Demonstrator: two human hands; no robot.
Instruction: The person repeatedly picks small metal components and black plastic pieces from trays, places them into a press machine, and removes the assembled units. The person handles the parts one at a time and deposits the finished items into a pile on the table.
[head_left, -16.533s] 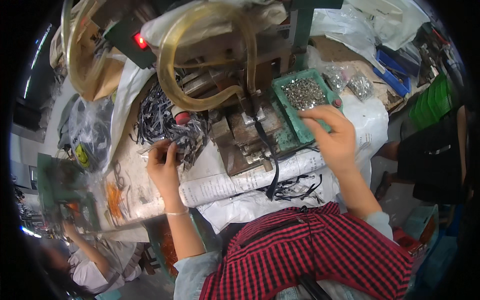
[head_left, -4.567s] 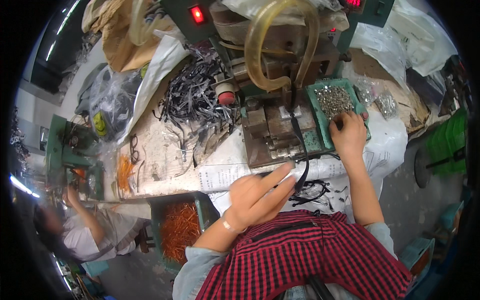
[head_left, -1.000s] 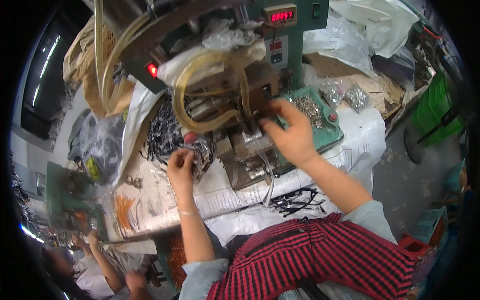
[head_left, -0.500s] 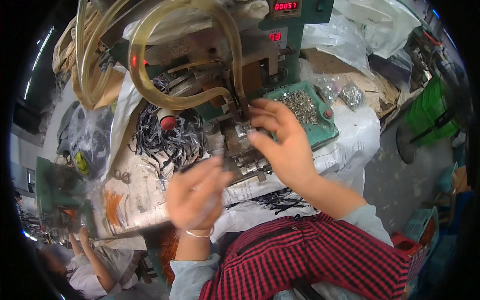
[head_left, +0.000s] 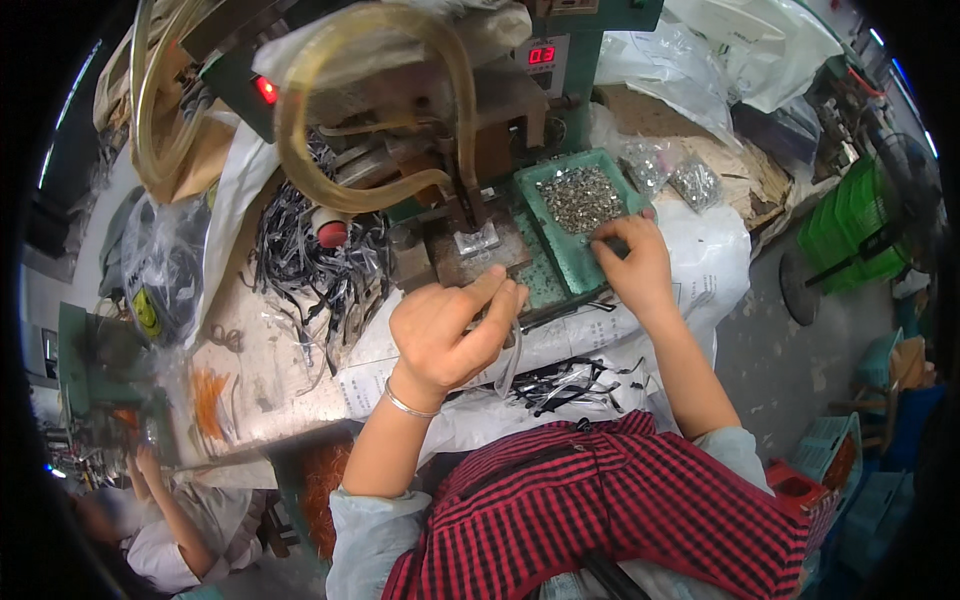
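Green tray (head_left: 560, 262) of silvery fittings (head_left: 580, 197)

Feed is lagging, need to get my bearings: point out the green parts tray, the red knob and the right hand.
green parts tray (head_left: 553, 262): head view, bare floor near its front edge.
red knob (head_left: 331, 234): head view, its round top.
right hand (head_left: 632, 268): head view, back of the hand.

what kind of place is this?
Likely a small factory assembly bench: a green press machine with yellowish hoses, a green tray of small metal parts, heaps of black strips.
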